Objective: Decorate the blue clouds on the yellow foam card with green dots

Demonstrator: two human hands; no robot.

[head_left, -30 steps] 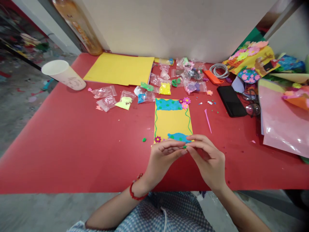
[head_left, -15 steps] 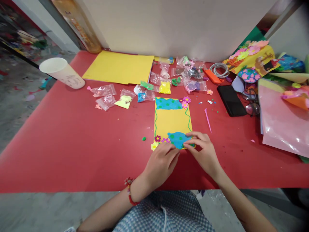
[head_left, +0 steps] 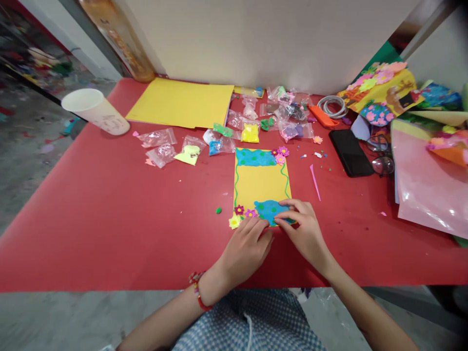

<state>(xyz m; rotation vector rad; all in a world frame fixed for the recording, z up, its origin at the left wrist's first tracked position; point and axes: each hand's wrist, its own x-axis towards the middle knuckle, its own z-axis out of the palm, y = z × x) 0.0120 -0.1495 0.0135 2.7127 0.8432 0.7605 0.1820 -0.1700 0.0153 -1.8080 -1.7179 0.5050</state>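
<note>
A yellow card lies on the red table, with blue clay patches at top and bottom, green dots, wavy green lines and small clay flowers. My right hand is over the lower blue patch; its thumb and forefinger tips are pinched close together there. Anything between them is too small to make out. My left hand rests at the card's bottom edge beside the yellow flower, fingers curled together, their undersides hidden. A small green clay lump sits left of the card.
Clay packets are scattered behind the card. A pink modelling tool, black phone and glasses lie rightward, near a pink sheet. A paper cup and yellow folder occupy the back left.
My right hand has shifted slightly left over the lower blue patch. My left hand's fingers have settled a little, staying at the card's bottom edge.
</note>
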